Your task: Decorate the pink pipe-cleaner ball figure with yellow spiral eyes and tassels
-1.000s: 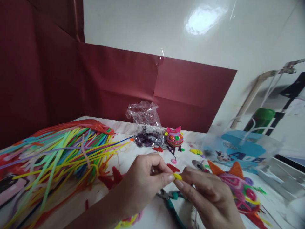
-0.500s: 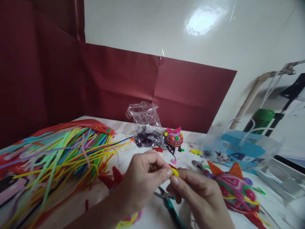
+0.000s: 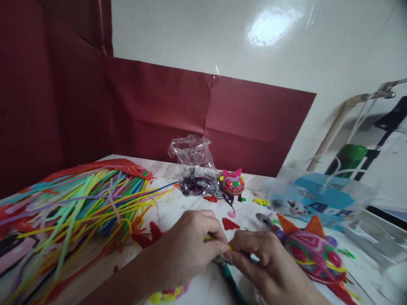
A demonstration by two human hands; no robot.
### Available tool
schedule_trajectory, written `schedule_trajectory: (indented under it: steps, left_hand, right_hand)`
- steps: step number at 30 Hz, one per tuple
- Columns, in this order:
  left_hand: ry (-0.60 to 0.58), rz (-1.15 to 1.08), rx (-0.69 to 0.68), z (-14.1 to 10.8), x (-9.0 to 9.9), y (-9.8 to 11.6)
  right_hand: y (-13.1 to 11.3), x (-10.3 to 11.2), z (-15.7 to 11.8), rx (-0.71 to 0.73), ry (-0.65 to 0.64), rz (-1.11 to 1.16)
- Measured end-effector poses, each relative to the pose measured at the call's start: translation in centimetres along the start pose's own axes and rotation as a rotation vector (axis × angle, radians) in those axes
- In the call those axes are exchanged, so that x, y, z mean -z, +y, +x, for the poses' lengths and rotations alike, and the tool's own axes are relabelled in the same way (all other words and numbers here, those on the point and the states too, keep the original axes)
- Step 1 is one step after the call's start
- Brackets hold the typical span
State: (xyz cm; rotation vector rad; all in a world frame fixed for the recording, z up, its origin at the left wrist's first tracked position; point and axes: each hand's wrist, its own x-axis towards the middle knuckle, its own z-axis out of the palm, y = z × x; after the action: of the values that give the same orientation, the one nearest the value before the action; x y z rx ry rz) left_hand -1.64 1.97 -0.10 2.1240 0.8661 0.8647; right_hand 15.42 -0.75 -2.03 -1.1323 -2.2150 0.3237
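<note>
In the lower middle of the view, my left hand (image 3: 190,248) pinches a small yellow piece of pipe cleaner (image 3: 208,238) between thumb and fingers. My right hand (image 3: 265,258) pinches the same piece from the other side, with the fingertips of both hands almost touching. Most of the piece is hidden by the fingers. Pliers with teal handles (image 3: 231,283) lie on the table beneath my hands, partly covered. Just beyond my fingers is a flat red fuzzy triangle (image 3: 230,223). Red fuzzy points (image 3: 155,232) show behind my left forearm.
Many colourful pipe cleaners (image 3: 95,199) spread over the left side. At the back stand a clear plastic bag (image 3: 193,165) and a small pink-eared mask-like figure (image 3: 233,184). A larger orange-eared one (image 3: 313,252) lies right, before a translucent blue bag (image 3: 324,195).
Both hands have moved slightly down towards me, still pinching the yellow piece. The red triangle behind them now shows fully, and more of the pliers' jaws is covered.
</note>
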Motion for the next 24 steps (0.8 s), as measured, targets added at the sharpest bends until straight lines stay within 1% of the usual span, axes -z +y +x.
schedule_trajectory:
  steps: [3,6,9,12,16,19,23,24]
  left_hand:
    - [0.035,-0.044,0.021,0.1,0.1,0.3]
    - [0.081,-0.116,0.032,0.0,-0.1,0.2]
    - [0.117,-0.244,0.013,0.0,-0.5,-0.3]
    - [0.173,-0.315,-0.019,-0.1,-1.0,-0.7]
    - [0.237,-0.38,-0.06,-0.3,-1.5,-0.4]
    - [0.262,-0.468,-0.04,-0.5,-2.0,0.1]
    - [0.29,-0.629,-0.021,-0.6,-2.9,0.7]
    - [0.299,-0.667,-0.025,-0.6,-3.1,0.9]
  right_hand:
    - [-0.2,0.3,0.0,-0.001,0.06,0.083]
    - [-0.4,0.4,-0.2,0.037,0.124,0.125]
    - [-0.5,0.3,-0.3,0.071,0.226,0.134]
    - [-0.6,0.2,-0.4,0.077,0.321,0.189]
    - [-0.9,-0.3,-0.5,-0.024,0.415,0.296]
    - [-1.3,-0.9,-0.7,-0.076,0.481,0.406]
    - [-1.4,-2.3,-1.0,-0.18,0.607,0.612]
    - [-1.3,-2.5,-1.0,-0.195,0.611,0.665]
